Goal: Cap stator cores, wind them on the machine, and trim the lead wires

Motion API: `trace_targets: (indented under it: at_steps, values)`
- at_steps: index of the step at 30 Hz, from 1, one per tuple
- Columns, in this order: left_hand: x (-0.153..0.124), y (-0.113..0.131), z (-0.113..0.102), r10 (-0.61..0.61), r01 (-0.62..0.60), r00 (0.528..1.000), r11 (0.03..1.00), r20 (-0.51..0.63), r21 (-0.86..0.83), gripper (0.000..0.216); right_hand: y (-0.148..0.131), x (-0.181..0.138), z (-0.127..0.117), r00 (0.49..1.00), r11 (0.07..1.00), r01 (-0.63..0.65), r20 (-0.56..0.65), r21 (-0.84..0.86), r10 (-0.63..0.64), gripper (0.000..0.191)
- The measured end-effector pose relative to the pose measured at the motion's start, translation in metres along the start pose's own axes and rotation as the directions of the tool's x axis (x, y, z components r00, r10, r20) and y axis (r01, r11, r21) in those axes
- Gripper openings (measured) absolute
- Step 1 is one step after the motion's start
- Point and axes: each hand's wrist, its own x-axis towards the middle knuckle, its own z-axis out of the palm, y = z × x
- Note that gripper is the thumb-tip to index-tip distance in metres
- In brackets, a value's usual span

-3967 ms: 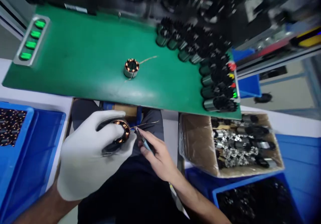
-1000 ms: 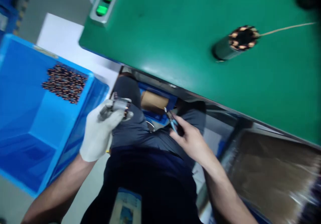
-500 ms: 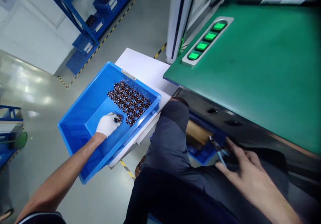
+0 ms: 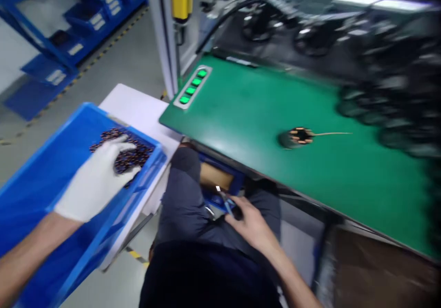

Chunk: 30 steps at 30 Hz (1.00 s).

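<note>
A: Where is the left hand (image 4: 98,174)?

B: Gloved in white, it reaches inside the blue tub (image 4: 57,163), over the cluster of wound cores (image 4: 136,156) packed along the far right of it. Its fingers and thumb are spread in a curve, with cores showing in the gap. Blur hides whether the tips touch any.

A: How would that hand best treat the cores?

B: Probably by bringing fingertips and thumb straight down around the outer wall of one, since a sideways sweep could knock neighbours out of line. Pressure on the metal body seems safer than on the copper, which looks easily scuffed.

A: And the right hand (image 4: 250,223)?

B: It is bare and has its fingers around the handles of the blue-handled pliers (image 4: 228,204), held above the lap (image 4: 184,207), well apart from the tub. Pointing the tips away from the legs, with a relaxed grip, would be wise while attention is on the other side.

A: Anything on the bench?

B: A lone wound core (image 4: 300,137) stands on the green mat (image 4: 237,119), its wire lead (image 4: 332,134) stretching towards the dark parts (image 4: 396,119). A sleeve or elbow should stay clear of that lead, as it could snag.
</note>
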Motion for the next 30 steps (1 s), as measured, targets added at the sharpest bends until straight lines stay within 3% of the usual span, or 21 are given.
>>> trace_targets:
  at_steps: [2, 5, 7, 9, 11, 13, 17, 19, 23, 26, 30]
  values:
    - [0.027, 0.054, -0.001, 0.309, -0.316, 0.943, 0.948, -0.125, -0.044, 0.058, -0.007, -0.003, 0.000, 1.000, 1.000, 0.019, -0.005, 0.005, -0.019, 0.058]
    - [0.066, 0.145, 0.022, 0.564, -0.586, 0.809, 0.797, -0.167, -0.150, 0.058, -0.012, -0.011, -0.004, 0.998, 0.999, 0.049, -0.031, 0.022, -0.048, 0.061]
    - [0.093, 0.202, 0.051, 0.628, -0.640, 0.768, 0.741, -0.129, -0.203, 0.052, -0.013, -0.020, -0.009, 0.997, 0.997, 0.069, -0.048, 0.045, -0.067, 0.062]
    - [0.117, 0.245, 0.081, 0.601, -0.589, 0.800, 0.784, -0.001, -0.197, 0.049, -0.011, -0.031, -0.014, 0.995, 0.994, 0.081, -0.066, 0.076, -0.076, 0.063]
    - [0.136, 0.269, 0.105, 0.556, -0.541, 0.822, 0.831, 0.127, -0.133, 0.046, -0.007, -0.043, -0.021, 0.993, 0.990, 0.085, -0.089, 0.114, -0.075, 0.064]
    - [0.140, 0.277, 0.117, 0.549, -0.542, 0.822, 0.836, 0.154, -0.085, 0.035, -0.001, -0.055, -0.028, 0.990, 0.983, 0.088, -0.121, 0.159, -0.069, 0.063]
    - [0.101, 0.265, 0.105, 0.583, -0.576, 0.811, 0.787, -0.039, -0.221, 0.010, 0.005, -0.082, -0.040, 0.977, 0.958, 0.103, -0.206, 0.267, -0.047, 0.057]
    - [0.068, 0.255, 0.093, 0.601, -0.587, 0.796, 0.734, -0.077, -0.340, 0.009, -0.002, -0.095, -0.045, 0.965, 0.936, 0.132, -0.259, 0.328, -0.045, 0.057]
    - [0.013, 0.237, 0.084, 0.596, -0.590, 0.798, 0.741, -0.092, -0.319, 0.011, -0.030, -0.109, -0.057, 0.911, 0.863, 0.320, -0.376, 0.391, -0.167, 0.072]
    - [-0.005, 0.224, 0.090, 0.574, -0.577, 0.811, 0.757, -0.111, -0.307, 0.017, -0.047, -0.105, -0.063, 0.868, 0.821, 0.435, -0.414, 0.369, -0.273, 0.084]
    - [-0.013, 0.212, 0.096, 0.501, -0.508, 0.858, 0.797, -0.113, -0.328, 0.020, -0.054, -0.094, -0.062, 0.854, 0.809, 0.473, -0.406, 0.350, -0.324, 0.086]
